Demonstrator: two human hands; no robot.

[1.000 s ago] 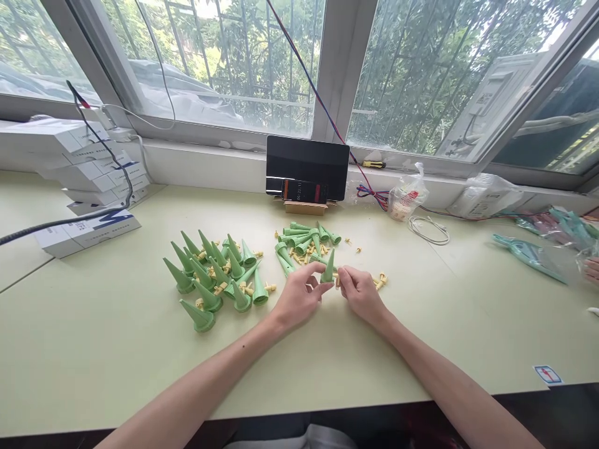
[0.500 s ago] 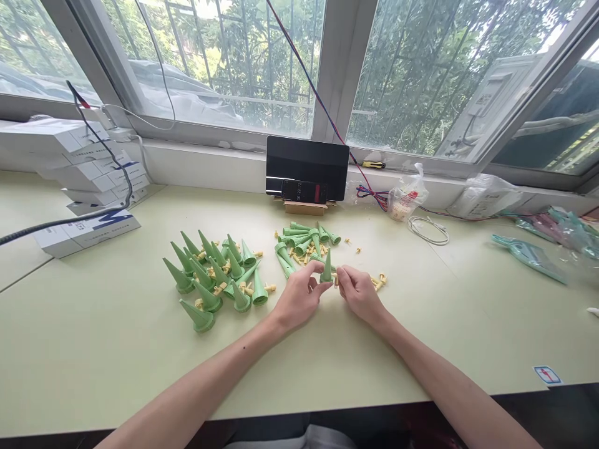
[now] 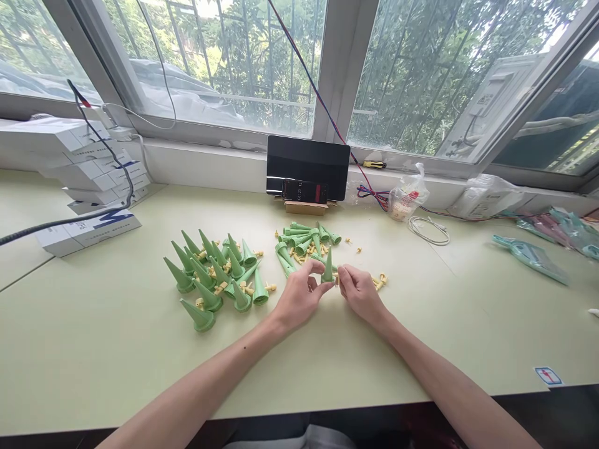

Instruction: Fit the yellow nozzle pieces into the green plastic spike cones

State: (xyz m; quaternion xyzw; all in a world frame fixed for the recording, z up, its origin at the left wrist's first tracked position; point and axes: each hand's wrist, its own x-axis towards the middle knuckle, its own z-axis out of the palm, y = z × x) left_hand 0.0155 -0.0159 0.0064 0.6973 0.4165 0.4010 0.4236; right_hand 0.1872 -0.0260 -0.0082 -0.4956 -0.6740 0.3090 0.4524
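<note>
My left hand (image 3: 303,293) grips a green cone (image 3: 328,267) near its base, its tip pointing up. Just right of the cone, my right hand (image 3: 359,288) is closed in a pinch on a small yellow part (image 3: 337,280), mostly hidden by the fingers. To the left, several green cones (image 3: 202,316) stand or lie in a group, with yellow fittings (image 3: 270,287) at their bases. Behind my hands lies a pile of green cones (image 3: 296,232) mixed with small yellow pieces (image 3: 299,257). More yellow pieces (image 3: 381,282) lie beyond my right hand.
A dark tablet (image 3: 307,163) and a phone (image 3: 305,191) stand at the back on a cardboard support (image 3: 306,207). White boxes (image 3: 88,231) are stacked at the left. A plastic bag (image 3: 406,196), a white cable (image 3: 428,231) and green plastic packaging (image 3: 531,257) lie toward the right.
</note>
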